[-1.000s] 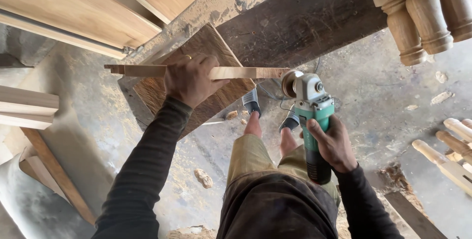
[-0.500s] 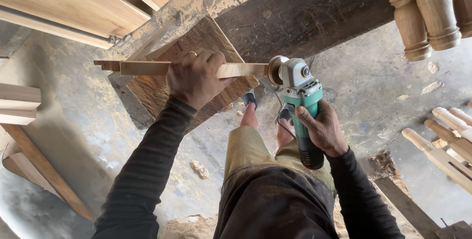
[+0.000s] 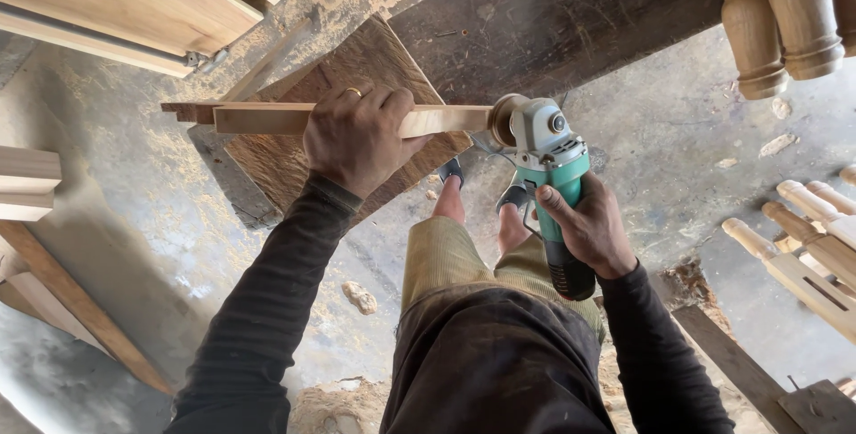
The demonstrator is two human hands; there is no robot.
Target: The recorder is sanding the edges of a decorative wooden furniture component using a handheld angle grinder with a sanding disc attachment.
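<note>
Upper left of the frame: pale flat wooden boards (image 3: 116, 6) lying at an angle. Upper centre: a dark, rough timber beam (image 3: 553, 24) running diagonally. Upper right corner: turned wooden legs (image 3: 785, 24), pale and unfinished. Right edge: further turned spindles (image 3: 802, 247) lying side by side. Lower centre: a small stone (image 3: 359, 297) on the grey, dust-strewn floor (image 3: 678, 157).
</note>
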